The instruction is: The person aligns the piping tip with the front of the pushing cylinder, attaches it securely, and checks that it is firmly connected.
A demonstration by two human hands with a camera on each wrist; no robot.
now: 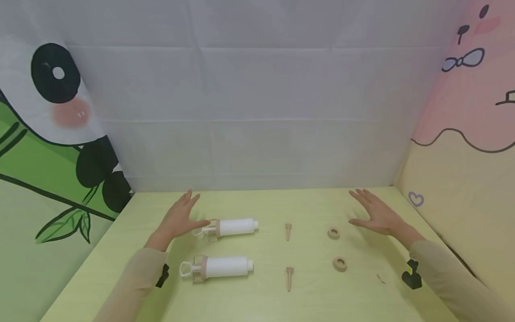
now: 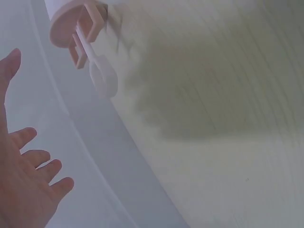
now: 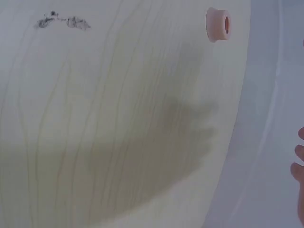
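In the head view my left hand (image 1: 177,220) hovers with spread fingers near the plunger end of the far white syringe (image 1: 237,226). Its thumb overlaps the handle there. A matching near syringe (image 1: 227,267) lies in front, with a beige two-sided grip and a ring-shaped plunger handle (image 2: 102,76) on such a syringe showing in the left wrist view. On the other side my right hand (image 1: 378,214) is held over the table, fingers extended and holding nothing. The far beige ring cap (image 1: 333,233) lies to its left, and the near ring cap (image 1: 339,264) lies closer to me.
Between syringes and caps lie two slim beige nozzles, a far nozzle (image 1: 288,231) and a near nozzle (image 1: 289,278). A small dark mark (image 1: 380,279) shows on the pale yellow table (image 1: 265,304). A white cloth backdrop (image 1: 261,112) rises behind, with printed cloth at both sides.
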